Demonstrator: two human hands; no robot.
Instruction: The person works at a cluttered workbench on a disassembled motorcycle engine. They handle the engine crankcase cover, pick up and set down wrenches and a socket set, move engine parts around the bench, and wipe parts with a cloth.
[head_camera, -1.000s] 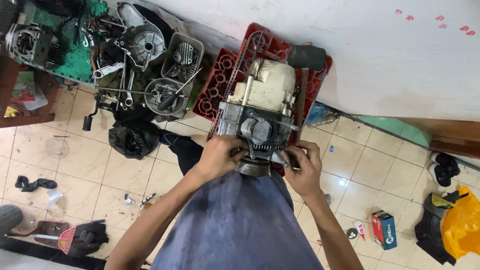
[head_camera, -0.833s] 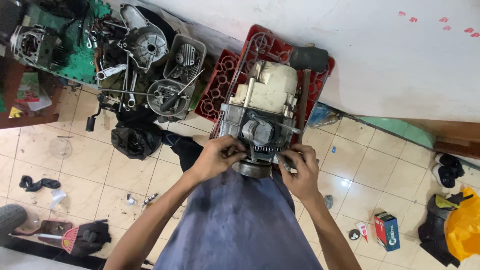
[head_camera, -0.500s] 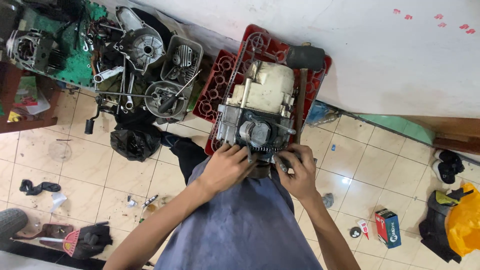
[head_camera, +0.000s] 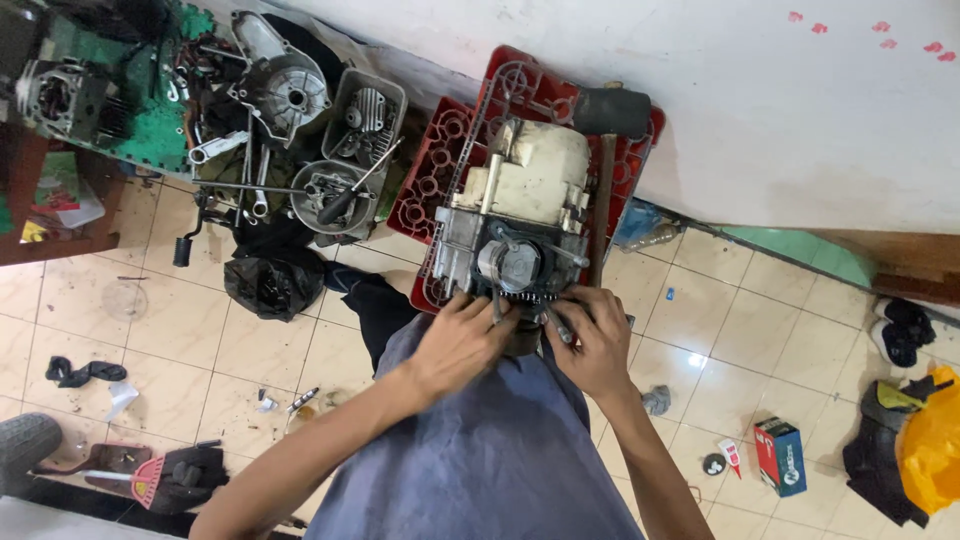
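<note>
- Gripping w/ both hands at the near edge of the engine block (head_camera: 515, 235): left hand (head_camera: 460, 345) is curling fingers onto the block's lower rim, right hand (head_camera: 592, 340) is closing round a thin metal tool (head_camera: 556, 322) at the same rim; can't tell exactly which part the left fingers are pinching.
- Head view: engine block is sitting at 12 o'clock from the hands, resting on a red plastic crate (head_camera: 440, 170), cream-coloured casing toward the wall, grey metal cylinder part toward the person.
- Black-headed mallet (head_camera: 610, 112) is lying at 1 o'clock, head near the wall, handle running down along the block's right side.
- At 10 o'clock: metal tins w/ engine parts (head_camera: 340, 150) and wrenches, just beside the crate; black plastic bag (head_camera: 272, 282) is lying on the tiled floor (head_camera: 180, 330) below them.
- At 4 o'clock, well apart: small red-and-blue box (head_camera: 781, 456) on the tiles.
- At 3 o'clock, far edge: yellow bag (head_camera: 932, 440) next to dark cloth.
- Person's lap in blue-grey fabric (head_camera: 480, 460) is filling the bottom centre, at 6 o'clock under both forearms.
</note>
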